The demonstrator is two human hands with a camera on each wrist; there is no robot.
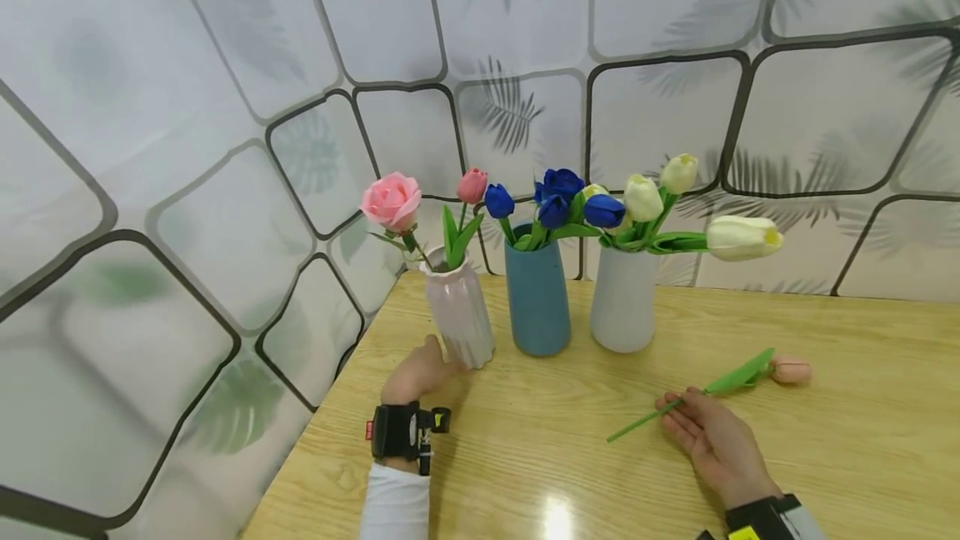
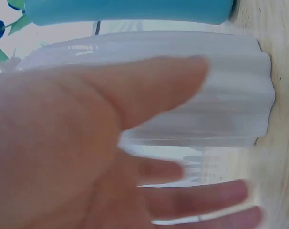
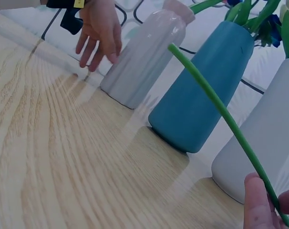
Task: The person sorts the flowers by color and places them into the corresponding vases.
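Note:
In the head view my right hand (image 1: 716,440) pinches the green stem of a pale pink tulip (image 1: 791,371) between thumb and fingers. The flower head points right, and the bare stem end (image 3: 201,82) sticks out to the left. My left hand (image 1: 423,371) is beside the lower part of a pearly pinkish ribbed vase (image 1: 459,307). Its fingers (image 2: 197,198) are extended and not wrapped round the vase; whether they touch it I cannot tell. That vase holds a pink rose (image 1: 392,202) and a darker pink tulip (image 1: 472,186).
A blue vase (image 1: 538,298) with blue flowers (image 1: 560,186) stands in the middle of the row. To its right is a white vase (image 1: 622,302) with cream tulips (image 1: 642,198), one leaning far right. All stand on a wooden table (image 1: 555,440) before a patterned curtain (image 1: 517,32).

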